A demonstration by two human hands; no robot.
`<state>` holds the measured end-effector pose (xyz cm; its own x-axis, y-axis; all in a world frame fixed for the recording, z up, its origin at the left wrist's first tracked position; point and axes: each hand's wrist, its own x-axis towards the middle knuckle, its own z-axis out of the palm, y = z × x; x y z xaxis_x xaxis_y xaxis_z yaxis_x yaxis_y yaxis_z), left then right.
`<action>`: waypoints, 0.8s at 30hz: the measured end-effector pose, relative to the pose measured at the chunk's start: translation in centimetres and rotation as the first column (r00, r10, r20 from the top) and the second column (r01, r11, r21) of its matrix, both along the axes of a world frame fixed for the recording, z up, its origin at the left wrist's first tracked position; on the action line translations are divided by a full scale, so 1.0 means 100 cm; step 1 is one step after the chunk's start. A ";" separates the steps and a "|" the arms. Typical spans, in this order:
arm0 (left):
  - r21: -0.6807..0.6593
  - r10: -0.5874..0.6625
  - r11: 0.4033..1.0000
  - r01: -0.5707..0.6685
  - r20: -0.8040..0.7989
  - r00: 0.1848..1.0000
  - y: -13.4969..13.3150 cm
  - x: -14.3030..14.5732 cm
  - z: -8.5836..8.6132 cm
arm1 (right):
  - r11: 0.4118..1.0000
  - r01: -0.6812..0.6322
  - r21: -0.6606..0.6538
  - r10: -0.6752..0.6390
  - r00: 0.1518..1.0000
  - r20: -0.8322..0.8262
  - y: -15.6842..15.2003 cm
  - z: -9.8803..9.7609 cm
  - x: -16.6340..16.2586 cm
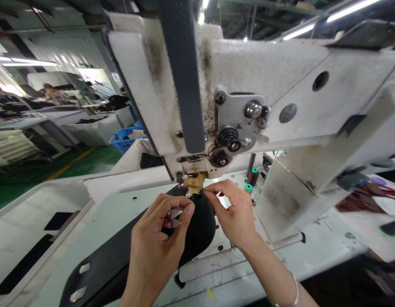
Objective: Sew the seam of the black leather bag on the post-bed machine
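Our left hand (159, 238) pinches small thread snips (174, 218) over the black leather piece (120, 256), which lies from the tabletop's (312, 251) near-left edge up under the sewing machine (248, 106) head. Our right hand (234, 211) pinches narrow beside the needle (193, 183); the thread looks not yet trimmed, we judge.

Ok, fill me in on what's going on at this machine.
A person sits at a white industrial sewing machine. The left hand holds small metal snips over a black leather piece lying under the needle area. The right hand pinches something fine, probably thread, beside the yellowish wad at the needle. A thread spool stands behind on the table.
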<state>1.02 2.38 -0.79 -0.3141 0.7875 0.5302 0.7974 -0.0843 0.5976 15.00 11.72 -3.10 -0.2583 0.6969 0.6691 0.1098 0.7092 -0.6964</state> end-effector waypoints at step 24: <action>0.010 0.009 1.000 -0.009 -0.029 1.000 0.000 0.000 -0.003 | 1.000 0.021 -0.008 -0.021 0.999 -0.046 0.001 -0.007 -0.011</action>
